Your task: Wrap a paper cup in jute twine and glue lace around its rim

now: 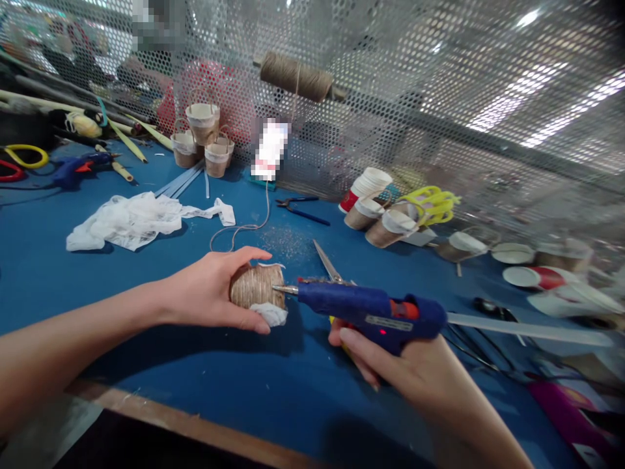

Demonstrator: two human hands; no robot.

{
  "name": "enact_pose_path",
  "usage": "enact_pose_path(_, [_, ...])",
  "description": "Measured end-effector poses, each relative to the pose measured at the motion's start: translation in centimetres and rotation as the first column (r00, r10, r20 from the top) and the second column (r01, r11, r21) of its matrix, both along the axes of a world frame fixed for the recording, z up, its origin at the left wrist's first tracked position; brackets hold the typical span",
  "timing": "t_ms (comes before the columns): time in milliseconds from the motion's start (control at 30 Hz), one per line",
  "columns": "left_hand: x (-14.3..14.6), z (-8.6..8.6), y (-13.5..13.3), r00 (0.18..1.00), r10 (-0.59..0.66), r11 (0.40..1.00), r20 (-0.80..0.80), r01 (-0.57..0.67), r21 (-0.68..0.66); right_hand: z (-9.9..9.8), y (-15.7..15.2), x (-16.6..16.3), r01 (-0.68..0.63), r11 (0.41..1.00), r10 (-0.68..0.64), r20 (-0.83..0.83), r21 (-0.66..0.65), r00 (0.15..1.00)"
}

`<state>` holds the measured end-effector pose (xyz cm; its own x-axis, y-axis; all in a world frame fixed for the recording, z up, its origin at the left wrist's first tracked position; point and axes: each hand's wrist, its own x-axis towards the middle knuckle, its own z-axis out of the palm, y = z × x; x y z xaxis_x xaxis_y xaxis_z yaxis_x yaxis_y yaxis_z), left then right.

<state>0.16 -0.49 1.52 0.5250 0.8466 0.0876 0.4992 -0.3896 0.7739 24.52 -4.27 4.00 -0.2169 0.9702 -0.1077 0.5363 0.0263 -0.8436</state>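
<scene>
My left hand (215, 290) is wrapped round a small twine-covered cup (256, 285) lying on its side, with a strip of white lace (271, 314) at its near side. Closed round the handle of a blue hot glue gun (361, 305) is my right hand (390, 365); the gun's metal nozzle meets or nearly meets the twine. A red light glows on the gun, and a long clear glue stick (527, 329) sticks out of its back. Beneath the gun lie scissors (327, 260), partly hidden, with yellow showing by my right fingers.
White lace (134, 221) lies in a heap on the blue table (205, 371). Twine-covered little buckets (202, 124) stand at the back left, others (390, 225) at the right. Pliers (303, 210) lie near the mesh wall, where a twine spool (295, 77) hangs. Another glue gun (81, 168) rests left.
</scene>
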Motion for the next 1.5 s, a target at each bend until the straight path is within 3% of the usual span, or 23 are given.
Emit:
enact_pose_path(333, [-0.3, -0.2, 0.2, 0.996, 0.023, 0.991, 0.09, -0.011, -0.134, 0.3, -0.3, 0.0, 0.02, 0.999, -0.018, 0.057, -0.026, 0.998])
enact_pose_path(700, [0.2, 0.1, -0.3, 0.999, -0.019, 0.994, -0.05, 0.024, 0.102, 0.1, 0.0, 0.0, 0.031, 0.999, -0.033, 0.069, 0.026, 0.997])
enact_pose_path(1000, [-0.2, 0.0, 0.1, 1.0, -0.002, 1.0, 0.022, 0.002, -0.007, 0.4, -0.5, -0.2, 0.076, 0.997, -0.075, 0.088, -0.006, 0.993])
enact_pose_path(1500, [-0.5, 0.2, 0.3, 0.998, 0.029, 0.995, -0.052, -0.023, 0.1, -0.2, -0.3, 0.9, 0.017, 0.991, -0.047, 0.225, 0.132, 0.973])
